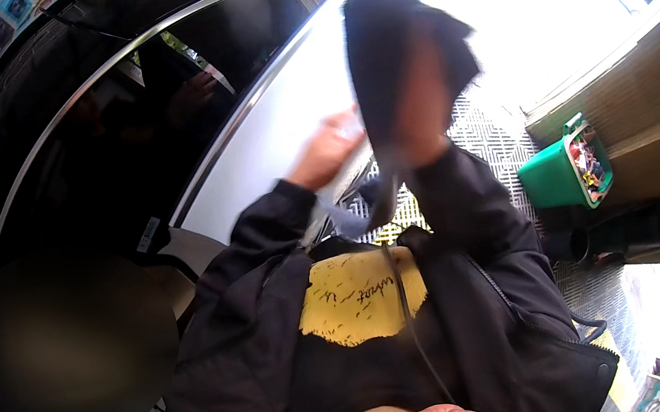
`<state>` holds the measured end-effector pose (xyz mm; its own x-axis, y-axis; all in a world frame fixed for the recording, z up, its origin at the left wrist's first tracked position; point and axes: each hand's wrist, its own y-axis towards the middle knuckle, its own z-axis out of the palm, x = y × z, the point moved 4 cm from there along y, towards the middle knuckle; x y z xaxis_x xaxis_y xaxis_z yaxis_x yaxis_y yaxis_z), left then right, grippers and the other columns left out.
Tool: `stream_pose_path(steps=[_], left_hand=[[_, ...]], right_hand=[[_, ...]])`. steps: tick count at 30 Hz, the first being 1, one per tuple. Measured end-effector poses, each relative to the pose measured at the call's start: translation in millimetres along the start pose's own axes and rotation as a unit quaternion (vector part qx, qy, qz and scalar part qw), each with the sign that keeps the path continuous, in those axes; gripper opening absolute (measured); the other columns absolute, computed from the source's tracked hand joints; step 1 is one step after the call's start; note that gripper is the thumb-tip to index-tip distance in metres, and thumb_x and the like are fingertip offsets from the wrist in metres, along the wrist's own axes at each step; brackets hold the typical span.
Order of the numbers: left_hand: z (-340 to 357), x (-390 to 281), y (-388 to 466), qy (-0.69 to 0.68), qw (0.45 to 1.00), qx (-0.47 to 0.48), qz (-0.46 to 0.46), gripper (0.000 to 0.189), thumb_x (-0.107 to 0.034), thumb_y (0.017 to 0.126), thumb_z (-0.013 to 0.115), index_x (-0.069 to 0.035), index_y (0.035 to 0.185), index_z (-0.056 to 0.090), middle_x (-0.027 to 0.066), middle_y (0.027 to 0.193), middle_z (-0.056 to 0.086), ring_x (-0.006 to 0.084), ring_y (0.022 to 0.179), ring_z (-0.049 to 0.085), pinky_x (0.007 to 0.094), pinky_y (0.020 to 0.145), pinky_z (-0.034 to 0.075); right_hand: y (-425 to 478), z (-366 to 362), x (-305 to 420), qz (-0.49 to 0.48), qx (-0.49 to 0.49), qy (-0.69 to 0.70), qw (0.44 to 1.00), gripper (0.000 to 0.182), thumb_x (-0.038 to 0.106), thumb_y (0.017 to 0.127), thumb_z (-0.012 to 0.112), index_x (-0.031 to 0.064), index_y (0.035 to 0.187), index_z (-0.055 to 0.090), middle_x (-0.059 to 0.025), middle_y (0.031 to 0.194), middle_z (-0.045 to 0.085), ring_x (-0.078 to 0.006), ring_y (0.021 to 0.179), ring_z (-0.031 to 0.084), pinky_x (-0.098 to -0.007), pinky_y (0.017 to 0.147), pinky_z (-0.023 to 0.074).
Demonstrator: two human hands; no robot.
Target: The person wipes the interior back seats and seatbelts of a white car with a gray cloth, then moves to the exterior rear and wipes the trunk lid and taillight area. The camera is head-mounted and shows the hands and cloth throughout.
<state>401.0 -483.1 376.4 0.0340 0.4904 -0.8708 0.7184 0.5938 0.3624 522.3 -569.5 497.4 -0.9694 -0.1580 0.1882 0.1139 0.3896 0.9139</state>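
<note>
My right hand (421, 100) is raised in front of me, blurred by motion, and grips a black, flexible sheet (383, 38), perhaps a cloth or thin mat. To its left, my left hand (327, 150) is partly curled close to the sheet's lower left edge. Blur hides whether its fingers hold anything. Below the hands, a greyish strip (349, 219) hangs in front of my chest; what it belongs to is unclear. Both hands are beside the white side panel (264, 131) of a car, under its dark window (92, 135).
Chrome trim (235, 117) edges the car window. On the right, a green bin (553, 173) with mixed small items leans against a brown panel (657, 148). Black containers or boots (619, 231) lie below it. Grated floor tiles (484, 139) extend beneath. A blurred round patch covers the lower left.
</note>
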Motion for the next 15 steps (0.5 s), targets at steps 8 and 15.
stream_pose_path(steps=[8, 15], left_hand=[[13, -13, 15, -0.387, 0.911, -0.018, -0.142, 0.047, -0.024, 0.098, 0.057, 0.001, 0.136, 0.047, 0.0162, 0.135, 0.053, 0.0255, 0.124, 0.051, 0.0364, 0.105, 0.041], [-23, 4, 27, -0.554, 0.801, -0.165, -0.155, 0.044, -0.020, 0.098, 0.055, 0.001, 0.135, 0.047, 0.0165, 0.134, 0.054, 0.0254, 0.124, 0.052, 0.0374, 0.106, 0.041]], right_hand=[[-21, 56, -39, 0.282, 0.365, 0.387, 0.798, 0.063, 0.039, 0.098, 0.056, 0.0030, 0.147, 0.037, -0.0174, 0.147, 0.042, -0.0282, 0.131, 0.045, -0.0361, 0.108, 0.0371], [-98, 31, -88, 0.541, 0.362, 0.535, 0.538, 0.054, 0.037, 0.101, 0.048, -0.0014, 0.140, 0.046, -0.0144, 0.139, 0.053, -0.0234, 0.126, 0.050, -0.0368, 0.108, 0.0367]])
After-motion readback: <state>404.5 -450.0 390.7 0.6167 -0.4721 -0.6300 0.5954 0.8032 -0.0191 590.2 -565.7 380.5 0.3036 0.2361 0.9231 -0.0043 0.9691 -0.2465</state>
